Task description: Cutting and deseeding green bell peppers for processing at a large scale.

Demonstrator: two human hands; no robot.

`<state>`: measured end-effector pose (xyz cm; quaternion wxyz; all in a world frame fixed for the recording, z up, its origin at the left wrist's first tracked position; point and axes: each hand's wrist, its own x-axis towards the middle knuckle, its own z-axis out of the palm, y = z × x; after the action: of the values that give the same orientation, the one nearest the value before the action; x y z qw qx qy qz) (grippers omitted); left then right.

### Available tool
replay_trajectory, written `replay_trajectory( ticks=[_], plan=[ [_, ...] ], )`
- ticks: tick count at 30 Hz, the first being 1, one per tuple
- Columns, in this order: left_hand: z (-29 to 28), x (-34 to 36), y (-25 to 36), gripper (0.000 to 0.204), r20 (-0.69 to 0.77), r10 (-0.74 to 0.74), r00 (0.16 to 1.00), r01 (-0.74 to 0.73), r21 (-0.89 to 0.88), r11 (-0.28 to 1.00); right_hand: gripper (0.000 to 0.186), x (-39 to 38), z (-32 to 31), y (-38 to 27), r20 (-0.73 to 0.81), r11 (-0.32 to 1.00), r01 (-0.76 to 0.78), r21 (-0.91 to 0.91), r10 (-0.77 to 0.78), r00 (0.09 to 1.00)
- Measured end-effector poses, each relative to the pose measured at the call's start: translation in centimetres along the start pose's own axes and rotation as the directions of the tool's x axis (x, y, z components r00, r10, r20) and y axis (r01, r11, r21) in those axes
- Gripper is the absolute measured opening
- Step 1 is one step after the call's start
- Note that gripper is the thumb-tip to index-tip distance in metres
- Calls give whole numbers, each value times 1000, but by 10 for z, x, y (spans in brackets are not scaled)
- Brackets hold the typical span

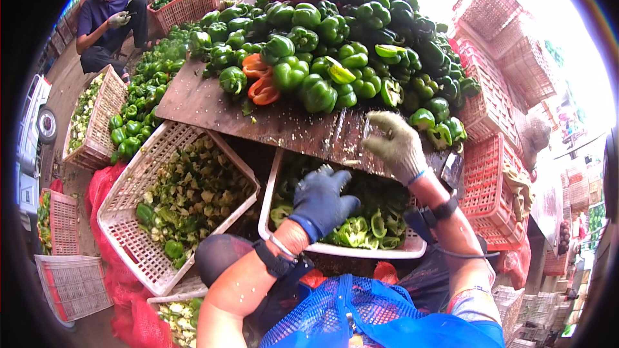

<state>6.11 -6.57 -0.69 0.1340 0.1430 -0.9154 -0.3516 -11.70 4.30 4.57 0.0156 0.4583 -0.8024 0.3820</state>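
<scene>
My left hand (325,200), in a blue glove, hangs over a white crate (414,245) of cut green pepper pieces (361,232), fingers apart, with pale bits at the fingertips. My right hand (383,132), in a pale glove, is raised at the front edge of the wooden board (213,106), fingers curved and apart, holding nothing visible. Behind it a large pile of green peppers (309,90) covers the board, with some halved ones and two orange-red peppers (261,87).
A crate of cores and scraps (119,225) sits left, by red mesh sacks (116,270). A co-worker (97,29) in gloves sits at upper left near more crates (187,6) and peppers (132,129). Stacked crates (490,193) line the right side.
</scene>
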Motion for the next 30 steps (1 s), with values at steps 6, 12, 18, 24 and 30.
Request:
replay_trajectory(
  ticks=[6, 12, 18, 24, 30],
  plan=[
    [-11, 6, -13, 43, -46, -124, 991, 112, -203, 973, 48, 104, 57, 10, -34, 924, 146, -353, -169, 985],
    [-20, 23, -11, 37, -115, -142, 983, 107, -271, 957, 20, 136, 72, 42, -100, 885, -49, -462, 3, 995],
    [-39, 27, -18, 54, 27, -389, 921, 94, -983, 155, 14, 63, 30, -9, 10, 776, 437, -454, -486, 874],
    [-45, 24, 4, 51, 63, -283, 957, 137, -959, 250, 48, -26, 2, -68, 242, 532, -363, 765, 285, 927],
    [-17, 13, 18, 65, -190, -54, 980, -16, -346, 938, 42, -41, 3, -39, 401, 713, -361, 601, 122, 908]
  ],
)
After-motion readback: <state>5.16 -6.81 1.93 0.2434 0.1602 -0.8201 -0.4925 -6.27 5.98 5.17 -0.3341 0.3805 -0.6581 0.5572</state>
